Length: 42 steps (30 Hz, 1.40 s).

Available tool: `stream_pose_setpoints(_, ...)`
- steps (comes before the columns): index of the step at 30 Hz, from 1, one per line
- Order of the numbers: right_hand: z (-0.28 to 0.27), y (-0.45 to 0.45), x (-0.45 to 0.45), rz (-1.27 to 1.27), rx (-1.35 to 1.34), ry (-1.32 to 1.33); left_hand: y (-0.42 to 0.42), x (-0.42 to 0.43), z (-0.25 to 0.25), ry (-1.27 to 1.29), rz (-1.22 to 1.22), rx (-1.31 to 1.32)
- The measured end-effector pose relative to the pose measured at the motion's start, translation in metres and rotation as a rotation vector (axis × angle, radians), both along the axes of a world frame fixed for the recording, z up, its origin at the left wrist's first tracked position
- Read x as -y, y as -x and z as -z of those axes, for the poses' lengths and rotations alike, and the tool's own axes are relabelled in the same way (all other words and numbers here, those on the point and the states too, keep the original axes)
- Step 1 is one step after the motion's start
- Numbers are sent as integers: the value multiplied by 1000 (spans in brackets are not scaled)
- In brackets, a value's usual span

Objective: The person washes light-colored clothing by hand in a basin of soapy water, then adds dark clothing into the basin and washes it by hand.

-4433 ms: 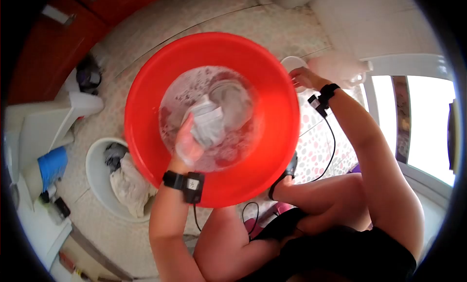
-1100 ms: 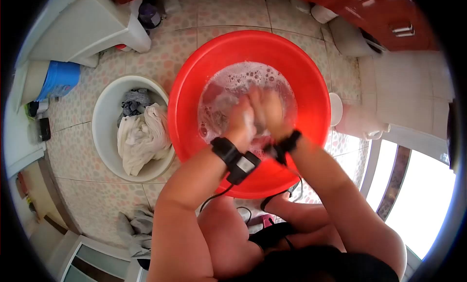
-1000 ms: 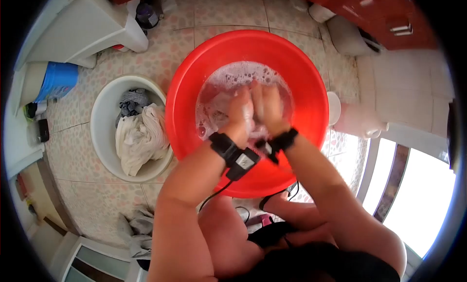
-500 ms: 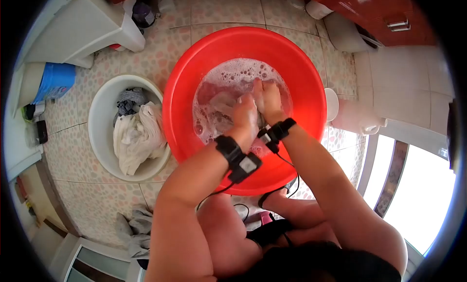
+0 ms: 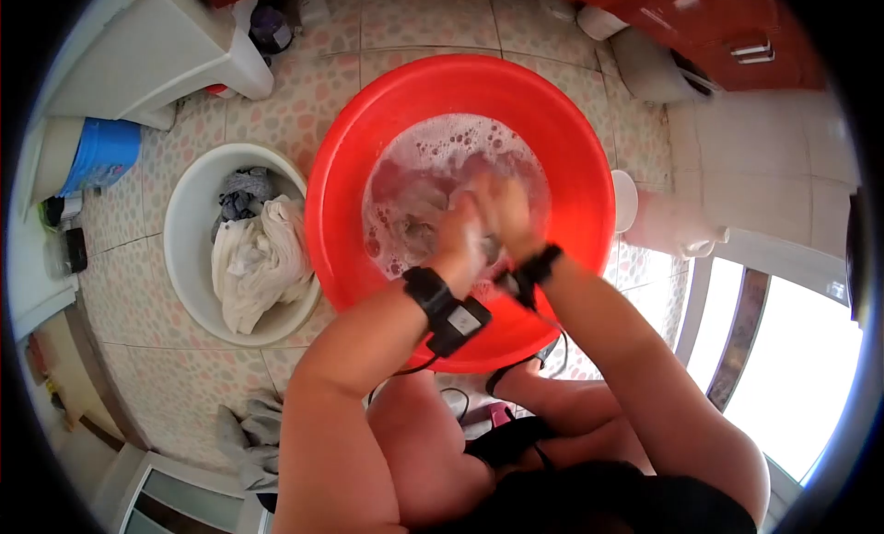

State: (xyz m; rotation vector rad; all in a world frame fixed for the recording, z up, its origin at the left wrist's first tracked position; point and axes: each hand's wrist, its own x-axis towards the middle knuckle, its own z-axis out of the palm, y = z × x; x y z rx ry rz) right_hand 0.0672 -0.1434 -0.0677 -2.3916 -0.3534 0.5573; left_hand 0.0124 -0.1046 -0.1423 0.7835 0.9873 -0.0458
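A large red basin (image 5: 571,147) holds sudsy water (image 5: 442,133) with a wet, pale greyish cloth (image 5: 422,201) partly under the surface. Over the middle of the water, my left hand (image 5: 463,228) and my right hand (image 5: 505,210) are side by side, closed on part of the cloth. Both are smeared by motion, the right more so, and the single fingers cannot be made out. A grey bit of the cloth shows between the two hands, near the wrists. Black bands with small boxes and cables sit on both wrists.
Left of the basin, a white tub (image 5: 184,276) holds cream cloth (image 5: 262,267) and dark grey cloth (image 5: 247,189). Grey fabric (image 5: 253,437) lies on the tiled floor. A blue container (image 5: 103,155) stands far left, and a pinkish jug (image 5: 677,226) lies right of the basin.
My right hand has shifted slightly down and is more blurred now. My left hand stays near the same spot, pressed close to it over the cloth.
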Motion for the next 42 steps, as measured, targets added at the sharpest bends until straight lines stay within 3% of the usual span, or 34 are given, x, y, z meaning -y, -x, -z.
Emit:
stream_pose_setpoints(1, 15, -20, -3, 238, -3, -40, 4, -14, -24, 3, 5, -10)
stream_pose_setpoints(2, 27, -12, 1, 236, -3, -47, 6, -45, -48, 57, 114, 79)
stream_pose_setpoints(4, 25, 24, 10, 31, -87, -368, 3, -87, -100, 188, 317, 260)
stream_pose_setpoints(5, 6, 45, 1, -56, 78, -276, -3, -64, -63, 26, 36, 140)
stream_pose_setpoints(6, 4, 34, 0, -57, 87, -280, -7, -49, -49, 22, 36, 149)
stream_pose_setpoints(8, 7, 9, -3, 37, 90, -42, -1, -26, -27, 269, -82, 130)
stream_pose_setpoints(9, -3, -11, -8, 268, -81, -9, -5, -18, -31, 174, -40, 161)
stream_pose_setpoints(10, 3, -4, -7, 268, -81, -8, -6, -25, -31, 175, -40, 161)
stream_pose_setpoints(12, 17, 24, 1, -6, 144, -223, -5, -58, -39, 64, 102, 249)
stream_pose_setpoints(14, -7, 39, 13, -115, 114, -210, -8, -72, -37, 10, 187, 294)
stream_pose_setpoints(16, 1, 16, 39, 73, -313, -312, -11, -72, -16, 443, -82, 283)
stream_pose_setpoints(17, -5, -10, 52, 204, -535, -175, -11, -83, -50, 552, 12, 350)
stream_pose_setpoints(18, -15, -18, 53, 205, -536, -170, -14, -90, -72, 557, 10, 349)
stream_pose_setpoints(20, -38, -27, 53, 521, -861, -819, -14, -99, -95, 625, 105, 212)
stream_pose_setpoints(21, -43, -31, 58, 524, -855, -821, -11, -104, -89, 685, 208, 324)
stream_pose_setpoints(22, -48, -36, 65, 309, -887, -762, -8, -110, -80, 689, 213, 327)
stream_pose_setpoints(23, -51, -39, 73, 96, -914, -693, -4, -115, -69, 544, 326, 406)
stream_pose_setpoints(24, -49, -43, 82, 102, -913, -688, -1, -118, -62, 397, 434, 481)
stream_pose_setpoints(26, -39, -55, 93, -95, -682, -451, 4, -125, -73, 270, 513, 453)
stream_pose_setpoints(27, -41, -59, 95, -95, -684, -452, 7, -128, -76, 137, 592, 421)
stream_pose_setpoints(29, -47, -65, 98, -179, -452, -102, 8, -134, -67, 72, 659, 359)
stream_pose_setpoints(30, -52, -66, 96, -176, -453, -102, 7, -134, -68, 7, 724, 298)
stream_pose_setpoints(32, -60, -66, 92, -318, -83, 250, 8, -131, -70, 25, 676, 293)
stream_pose_setpoints(36, -63, -63, 94, -357, -105, 238, 7, -128, -74, 89, 543, 359)
stream_pose_setpoints(39, -62, -67, 101, -419, -282, 229, 9, -131, -74, 106, 526, 336)
stream_pose_setpoints(41, -45, -68, 113, -194, -553, -281, 10, -130, -55, 81, 490, 347)
stream_pose_setpoints(42, -37, -67, 113, -198, -552, -282, 9, -130, -56, 52, 454, 357)
